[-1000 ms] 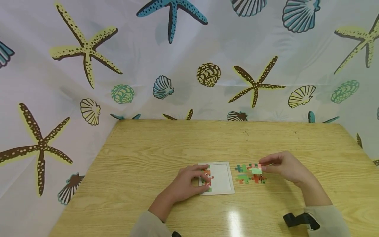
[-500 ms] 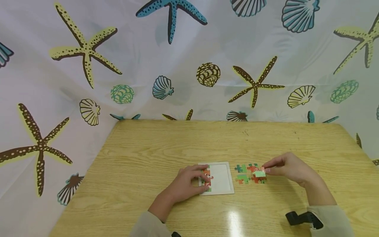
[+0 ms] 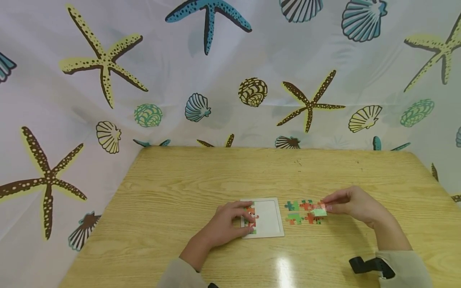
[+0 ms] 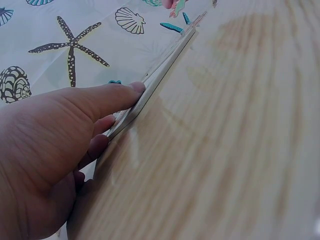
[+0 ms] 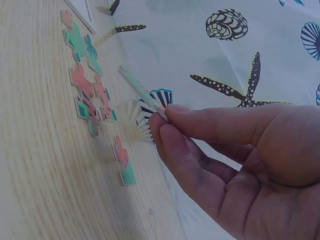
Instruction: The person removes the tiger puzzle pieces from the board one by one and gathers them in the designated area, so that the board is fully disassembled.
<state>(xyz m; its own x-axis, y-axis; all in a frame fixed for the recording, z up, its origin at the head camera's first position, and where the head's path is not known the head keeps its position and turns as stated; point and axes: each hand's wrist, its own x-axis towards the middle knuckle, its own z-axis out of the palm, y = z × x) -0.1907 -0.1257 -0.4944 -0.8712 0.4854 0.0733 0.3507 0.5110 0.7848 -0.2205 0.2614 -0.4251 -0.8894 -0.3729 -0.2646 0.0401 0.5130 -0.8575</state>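
Observation:
The white puzzle tray (image 3: 268, 218) lies flat, with a column of joined jigsaw pieces (image 3: 253, 215) along its left side. My left hand (image 3: 228, 221) rests over that side, fingers spread on the pieces and thumb at the near rim. The left wrist view has the thumb lying along the tray's edge (image 4: 162, 75). Between thumb and fingertips, my right hand (image 3: 354, 206) pinches a jigsaw piece (image 3: 319, 212), green and pink, held above the table. From the right wrist, this piece (image 5: 140, 90) appears nearly edge-on. Loose jigsaw pieces (image 3: 295, 218) lie right of the tray, some partly hidden beneath it.
Wood-grain table (image 3: 201, 172) surrounds the tray. A white cloth (image 3: 223, 80) printed with starfish and shells hangs behind and at the sides. One loose piece (image 5: 124, 162) lies apart from the others in the right wrist view. A black strap (image 3: 372, 266) crosses the right sleeve.
My right hand has shifted slightly right and toward me, carrying the pinched jigsaw piece with it. My left hand stays in place on the tray.

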